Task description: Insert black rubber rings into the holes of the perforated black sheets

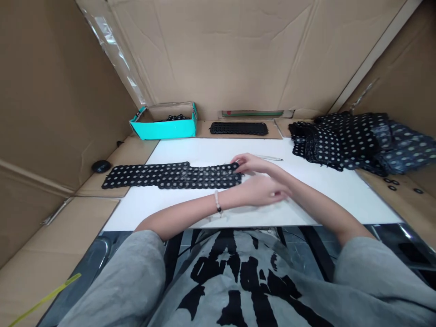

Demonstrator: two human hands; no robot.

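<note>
Head view: cardboard [218, 59] lines the white tabletop's [197, 150] far edge; right hand [252, 163] touches dotted strip [211, 177], left hand [263, 190] blurs; grips unclear.

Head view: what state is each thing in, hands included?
Left hand: blurred, over the white tabletop, grip unclear
Right hand: fingers at the dotted strip's right end, grip unclear
Dotted strip: laid flat, stepped near its middle
Teal box: open on top, small black pieces inside
Dark strip: flat, behind the tabletop
Dotted bundle: heaped in folds
White pen-like tool: lying down
Black rings: loose, scattered
</note>
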